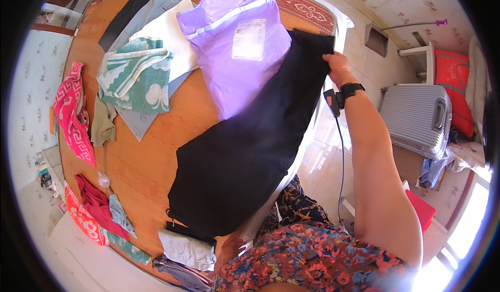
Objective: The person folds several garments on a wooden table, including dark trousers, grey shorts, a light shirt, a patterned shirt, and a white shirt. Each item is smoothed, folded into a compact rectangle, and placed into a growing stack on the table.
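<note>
A pair of black trousers (pixel 234 146), folded lengthwise, stretches diagonally over the bed, its drawstring end near me. At its far right corner my right hand (pixel 339 68) is closed, pinching the leg's end between thumb and fingers. My left hand (pixel 230 249) is low by the bed's near edge, just beside the waist end of the trousers. Its fingers show only in part and look apart, with no cloth seen in them. Beyond the trousers, partly overlapped by them, lies a purple plastic mailing bag (pixel 237 47) with a white label.
A green-and-white towel (pixel 136 73) lies on grey and white cloth left of the bag. Pink cloth (pixel 74 112) and dark red cloth (pixel 99 203) line the bed's left side. Folded clothes (pixel 187 249) sit near me. Right of the bed stands a silver suitcase (pixel 416 117).
</note>
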The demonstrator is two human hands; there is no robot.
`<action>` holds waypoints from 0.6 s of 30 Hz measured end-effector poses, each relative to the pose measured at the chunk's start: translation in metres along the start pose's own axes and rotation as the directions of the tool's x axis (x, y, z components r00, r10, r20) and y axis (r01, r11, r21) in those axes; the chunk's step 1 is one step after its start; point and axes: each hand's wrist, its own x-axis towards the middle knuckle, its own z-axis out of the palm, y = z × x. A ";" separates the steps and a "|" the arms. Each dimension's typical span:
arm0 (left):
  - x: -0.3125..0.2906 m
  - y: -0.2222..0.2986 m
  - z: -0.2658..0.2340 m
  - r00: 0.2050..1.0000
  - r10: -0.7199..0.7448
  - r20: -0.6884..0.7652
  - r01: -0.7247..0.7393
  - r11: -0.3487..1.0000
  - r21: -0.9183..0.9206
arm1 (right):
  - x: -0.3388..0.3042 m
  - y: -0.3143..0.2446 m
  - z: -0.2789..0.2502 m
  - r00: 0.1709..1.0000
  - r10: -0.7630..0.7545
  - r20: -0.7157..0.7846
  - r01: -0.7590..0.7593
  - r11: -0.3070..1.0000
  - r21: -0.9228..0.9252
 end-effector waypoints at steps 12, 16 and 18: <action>0.000 -0.006 -0.003 1.000 -0.002 -0.006 0.002 1.000 -0.018 | -0.011 0.000 0.001 0.966 -0.238 -0.100 0.159 0.853 -0.498; 0.000 -0.011 -0.005 1.000 -0.003 -0.006 0.003 1.000 -0.019 | -0.013 0.007 0.008 0.927 -0.375 0.022 0.297 0.696 -0.653; -0.001 -0.013 -0.005 1.000 -0.006 -0.006 0.006 1.000 -0.023 | -0.010 0.013 0.012 0.935 -0.355 -0.010 0.265 0.716 -0.646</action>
